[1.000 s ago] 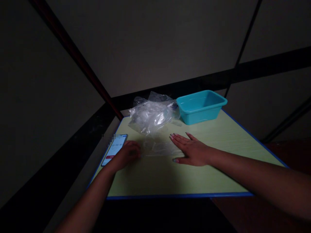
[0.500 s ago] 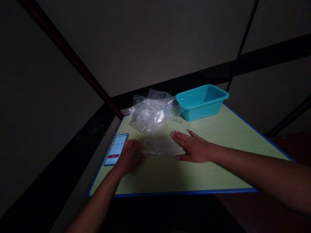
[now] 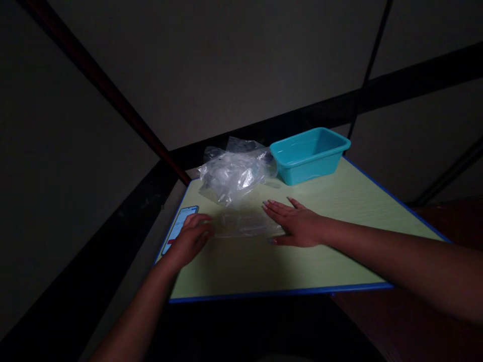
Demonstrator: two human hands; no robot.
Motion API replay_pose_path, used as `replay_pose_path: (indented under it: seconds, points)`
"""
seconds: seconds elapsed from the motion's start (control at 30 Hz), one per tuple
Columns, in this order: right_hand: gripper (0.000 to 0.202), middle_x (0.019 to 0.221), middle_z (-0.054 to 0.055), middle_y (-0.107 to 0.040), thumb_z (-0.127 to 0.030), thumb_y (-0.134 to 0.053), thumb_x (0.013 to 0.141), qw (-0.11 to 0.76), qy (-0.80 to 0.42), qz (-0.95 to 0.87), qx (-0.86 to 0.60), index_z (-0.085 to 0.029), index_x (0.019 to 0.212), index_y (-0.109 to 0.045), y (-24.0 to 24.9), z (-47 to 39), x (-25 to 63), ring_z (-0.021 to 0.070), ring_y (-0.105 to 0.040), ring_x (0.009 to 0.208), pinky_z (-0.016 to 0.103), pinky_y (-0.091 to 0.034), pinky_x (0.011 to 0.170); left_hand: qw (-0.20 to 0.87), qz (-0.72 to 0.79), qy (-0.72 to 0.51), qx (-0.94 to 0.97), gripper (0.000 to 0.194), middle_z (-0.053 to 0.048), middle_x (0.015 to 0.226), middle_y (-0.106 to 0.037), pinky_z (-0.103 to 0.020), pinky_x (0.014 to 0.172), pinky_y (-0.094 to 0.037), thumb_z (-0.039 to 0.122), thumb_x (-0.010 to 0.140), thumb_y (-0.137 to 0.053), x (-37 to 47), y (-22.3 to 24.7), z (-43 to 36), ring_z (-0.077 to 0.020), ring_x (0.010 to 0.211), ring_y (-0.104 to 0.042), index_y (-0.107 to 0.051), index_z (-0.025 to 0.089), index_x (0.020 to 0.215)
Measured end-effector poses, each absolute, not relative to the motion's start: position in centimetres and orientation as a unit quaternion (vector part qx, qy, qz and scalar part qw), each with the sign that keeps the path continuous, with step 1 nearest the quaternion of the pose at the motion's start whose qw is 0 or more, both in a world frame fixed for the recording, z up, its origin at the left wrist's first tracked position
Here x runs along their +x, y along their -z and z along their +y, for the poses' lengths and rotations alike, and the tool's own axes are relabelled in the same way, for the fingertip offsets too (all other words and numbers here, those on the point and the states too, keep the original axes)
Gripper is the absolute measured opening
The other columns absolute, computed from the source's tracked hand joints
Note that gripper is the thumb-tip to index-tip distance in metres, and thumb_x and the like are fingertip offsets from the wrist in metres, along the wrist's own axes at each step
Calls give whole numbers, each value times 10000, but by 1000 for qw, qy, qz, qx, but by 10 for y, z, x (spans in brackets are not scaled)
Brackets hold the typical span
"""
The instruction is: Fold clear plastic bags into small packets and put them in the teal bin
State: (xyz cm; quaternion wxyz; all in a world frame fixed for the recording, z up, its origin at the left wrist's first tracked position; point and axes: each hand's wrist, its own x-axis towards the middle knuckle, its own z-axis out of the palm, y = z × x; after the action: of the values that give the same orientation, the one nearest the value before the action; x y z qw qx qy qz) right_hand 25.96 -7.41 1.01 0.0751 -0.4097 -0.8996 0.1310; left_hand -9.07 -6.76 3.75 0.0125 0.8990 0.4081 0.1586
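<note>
A clear plastic bag lies flattened on the table between my hands. My right hand rests palm down over the bag's right end, with its fingers stretched out and spread. At the bag's left end is my left hand, its fingers loosely curved and apart, with nothing visible in them. That hand partly covers a phone with a lit screen. Behind the flat bag sits a crumpled pile of clear plastic bags.
A turquoise plastic basin stands at the back of the table, right of the pile. The pale table has a blue edge. Dark wall panels rise behind and to the left.
My left hand has moved left, away from the flat bag's end and further over the phone. The right hand stays on the bag. The whole view has shifted slightly.
</note>
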Motion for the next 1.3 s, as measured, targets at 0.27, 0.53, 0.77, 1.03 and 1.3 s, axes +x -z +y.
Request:
replay_pose_path:
  seconds: [0.27, 0.53, 0.77, 1.03, 1.3]
  points:
    - [895, 1571, 162, -139, -611, -498, 851, 61, -137, -896, -418, -141, 1532, -159, -15, -75, 259, 341, -153, 1442, 613, -79, 1136, -30, 426, -233, 874, 131, -106, 1188, -554, -474, 987, -394, 173, 877, -444, -89, -41, -78, -260, 1151, -467, -566, 194, 921]
    - [890, 1566, 167, -132, -626, -485, 855, 67, -140, -899, -410, -143, 1530, -165, -12, -74, 259, 329, -154, 1446, 626, -71, 1129, 20, 465, -152, 872, 87, -93, 1253, -537, -478, 1035, -356, 279, 854, -584, -81, -19, -76, -284, 1213, -418, -614, 200, 874]
    - [900, 1567, 169, -133, -618, -502, 848, 65, -142, -898, -412, -126, 1527, -176, -13, -74, 258, 348, -149, 1442, 636, -69, 1126, 19, 461, -132, 878, 91, -83, 1222, -572, -500, 1023, -376, 285, 843, -596, -98, -29, -68, -297, 1196, -443, -623, 208, 802]
    - [914, 1565, 180, -137, -611, -494, 854, 71, -137, -900, -408, -110, 1529, -135, -11, -74, 259, 330, -148, 1448, 629, -50, 1126, 76, 381, -118, 914, 678, -182, 1574, -192, -544, 1135, -251, 515, 939, -431, 4, -37, -113, -326, 1452, -171, -228, 175, 1489]
    - [865, 1570, 178, -102, -490, -565, 847, 36, -132, -898, -418, -111, 1523, -180, -14, -75, 259, 307, -109, 1457, 594, -72, 1141, 103, 389, -63, 913, 818, -299, 1555, -56, -527, 1152, -213, 524, 944, -370, 87, -20, -112, -339, 1460, -9, -98, -31, 1479]
